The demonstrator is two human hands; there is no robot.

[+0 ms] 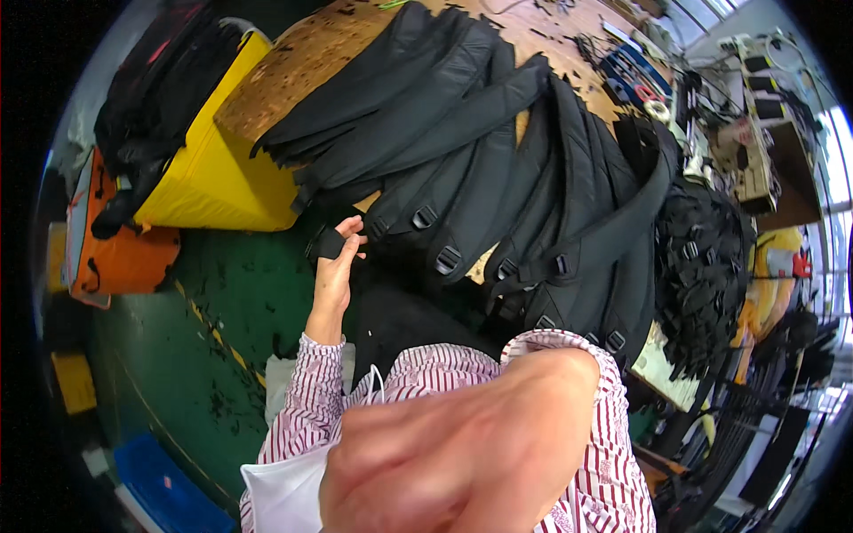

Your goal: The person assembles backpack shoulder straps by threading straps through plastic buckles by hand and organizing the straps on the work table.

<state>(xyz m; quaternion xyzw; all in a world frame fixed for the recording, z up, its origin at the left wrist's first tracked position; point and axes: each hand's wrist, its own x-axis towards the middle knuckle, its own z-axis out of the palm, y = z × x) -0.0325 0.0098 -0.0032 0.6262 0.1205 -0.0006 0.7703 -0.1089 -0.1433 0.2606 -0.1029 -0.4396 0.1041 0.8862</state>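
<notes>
My left hand (335,266) is just in front of the table's near edge, below the padded straps. Its fingers are bent around a small black piece of fabric (327,242), which shows at the palm. My right hand (462,435) is raised very near the camera, large and blurred, with its back showing. Its fingers are hidden, so whether it holds anything does not show. Black padded shoulder straps (400,115) with plastic buckles lie fanned out in overlapping layers, their buckle ends toward me. More of these straps (569,178) spread over the right side.
The straps rest on a wooden table (267,84). Black webbing pieces with buckles (702,266) are heaped at the right. Left stands a yellow bin (222,178) with black material, beside an orange container (133,253). A blue tool tray (635,75) sits at the back right.
</notes>
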